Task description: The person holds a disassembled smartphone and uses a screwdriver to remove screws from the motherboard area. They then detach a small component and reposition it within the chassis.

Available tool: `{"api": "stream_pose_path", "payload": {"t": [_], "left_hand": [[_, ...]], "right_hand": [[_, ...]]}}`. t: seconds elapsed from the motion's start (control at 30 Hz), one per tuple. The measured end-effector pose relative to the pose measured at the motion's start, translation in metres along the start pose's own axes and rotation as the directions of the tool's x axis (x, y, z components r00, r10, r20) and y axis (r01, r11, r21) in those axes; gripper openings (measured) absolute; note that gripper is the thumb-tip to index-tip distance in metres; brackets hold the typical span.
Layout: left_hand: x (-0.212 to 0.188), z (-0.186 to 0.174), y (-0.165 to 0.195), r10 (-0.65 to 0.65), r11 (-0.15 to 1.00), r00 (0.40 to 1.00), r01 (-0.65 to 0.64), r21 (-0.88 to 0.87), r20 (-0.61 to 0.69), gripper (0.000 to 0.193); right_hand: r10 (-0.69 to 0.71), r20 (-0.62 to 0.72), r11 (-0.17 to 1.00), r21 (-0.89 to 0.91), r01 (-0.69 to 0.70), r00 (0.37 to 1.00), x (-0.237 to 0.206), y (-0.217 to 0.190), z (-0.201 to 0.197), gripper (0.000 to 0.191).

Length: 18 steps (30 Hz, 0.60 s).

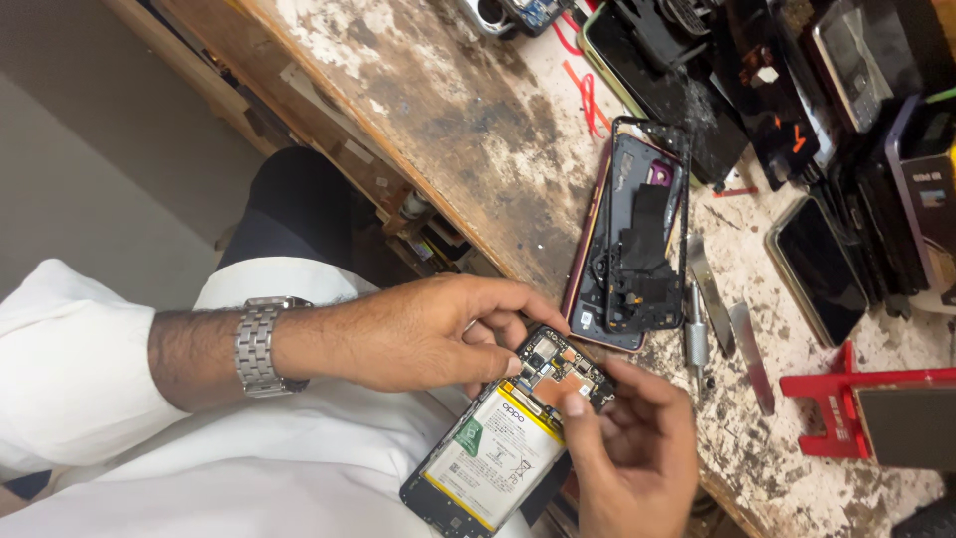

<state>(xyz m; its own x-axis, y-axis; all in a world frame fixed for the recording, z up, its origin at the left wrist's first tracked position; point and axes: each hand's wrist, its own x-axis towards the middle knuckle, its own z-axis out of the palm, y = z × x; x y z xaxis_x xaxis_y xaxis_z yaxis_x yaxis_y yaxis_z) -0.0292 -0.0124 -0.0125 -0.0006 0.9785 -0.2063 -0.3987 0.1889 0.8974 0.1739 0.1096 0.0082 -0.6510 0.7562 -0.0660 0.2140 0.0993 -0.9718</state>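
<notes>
Back cover (627,239) already off at centre frame; left hand (428,334) and right hand (632,448) both pinch the opened phone (498,448), circuit board still in place.

— What does the person wear on the arms?
— A loose white garment; its sleeve is pushed up above the left wrist. The same creased white cloth covers the lap.
— Any jewellery?
— A silver metal link watch (261,347) sits behind the left hand (428,329). The right hand (637,448) is bare.
</notes>
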Motion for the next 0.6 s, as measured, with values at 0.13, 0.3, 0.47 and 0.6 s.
{"api": "stream_pose_path", "payload": {"t": [0.13, 0.3, 0.47, 0.6], "left_hand": [[0.0, 0.0, -0.002, 0.01, 1.0, 1.0, -0.009, -0.022, 0.022, 0.05], [-0.003, 0.001, -0.003, 0.0, 1.0, 1.0, 0.0, -0.004, 0.005, 0.052], [-0.003, 0.002, -0.003, 0.009, 0.999, 1.0, -0.008, -0.032, 0.012, 0.05], [-0.004, 0.004, -0.001, 0.021, 0.999, 1.0, -0.02, -0.042, 0.011, 0.05]], "right_hand": [[0.081, -0.112, 0.993, -0.076, -0.09, 0.99, -0.013, 0.009, -0.006, 0.04], [0.065, -0.11, 0.996, -0.053, -0.071, 0.992, -0.02, 0.012, -0.011, 0.037], [0.082, -0.121, 0.997, 0.004, -0.082, 0.989, -0.014, 0.011, -0.015, 0.033], [0.117, -0.089, 0.993, 0.013, -0.116, 0.989, -0.005, 0.008, -0.013, 0.032]]}}
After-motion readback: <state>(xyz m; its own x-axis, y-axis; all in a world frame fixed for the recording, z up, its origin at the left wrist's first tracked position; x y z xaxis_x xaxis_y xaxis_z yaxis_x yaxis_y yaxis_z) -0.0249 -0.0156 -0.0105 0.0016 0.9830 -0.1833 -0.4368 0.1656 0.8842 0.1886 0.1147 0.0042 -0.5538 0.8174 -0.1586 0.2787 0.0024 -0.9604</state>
